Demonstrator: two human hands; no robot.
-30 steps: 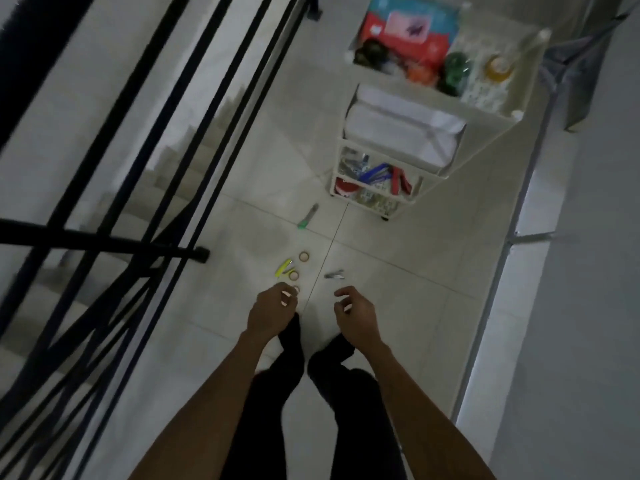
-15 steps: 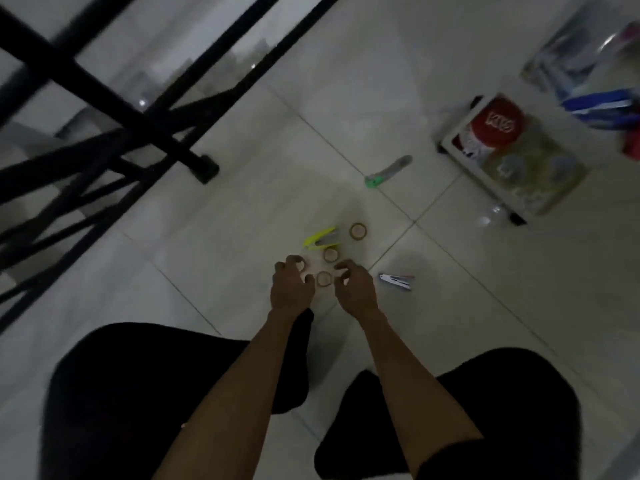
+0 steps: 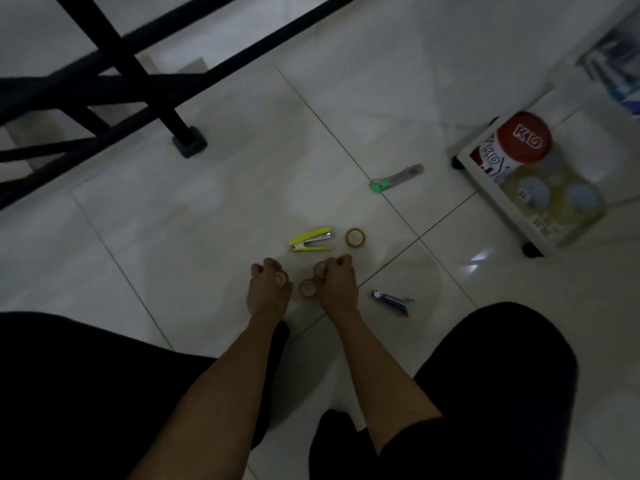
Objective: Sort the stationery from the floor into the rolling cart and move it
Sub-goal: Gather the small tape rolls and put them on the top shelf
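Apparently little is done: the left hand [image 3: 268, 292] curls its fingers round one tape roll [image 3: 281, 278], the right hand [image 3: 337, 289] pinches a second roll [image 3: 321, 268]; a third roll [image 3: 307, 288], yellow stapler [image 3: 311, 240] and cutter [image 3: 394, 178] lie on the floor [image 3: 207, 220], outside the rolling cart [image 3: 485, 183].

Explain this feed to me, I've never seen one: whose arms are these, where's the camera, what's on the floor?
No machine: these are a person's bare arms, filmed by one head-worn camera looking down. The left hand curls round a tape roll; the right hand pinches a second roll. A third roll lies between the hands, a fourth roll beside the yellow stapler. A green cutter and a small blue-and-silver tool also lie on the tiled floor. The white cart, upper right, holds a red-lidded canister.
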